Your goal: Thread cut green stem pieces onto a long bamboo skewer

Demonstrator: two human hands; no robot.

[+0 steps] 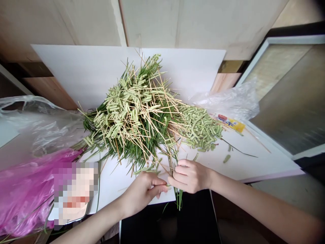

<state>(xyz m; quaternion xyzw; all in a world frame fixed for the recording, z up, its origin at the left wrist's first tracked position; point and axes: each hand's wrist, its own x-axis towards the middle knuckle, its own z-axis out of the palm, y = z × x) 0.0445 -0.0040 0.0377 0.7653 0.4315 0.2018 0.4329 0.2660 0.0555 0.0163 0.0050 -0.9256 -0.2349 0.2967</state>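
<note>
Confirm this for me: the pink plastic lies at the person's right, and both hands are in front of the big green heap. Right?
Not quite: the head view shows the pink plastic at the person's left. The left hand and right hand are in front of the big green heap.

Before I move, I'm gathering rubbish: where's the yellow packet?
In the head view, the yellow packet lies at right, beside the cut green pieces, near a clear bag.
</note>
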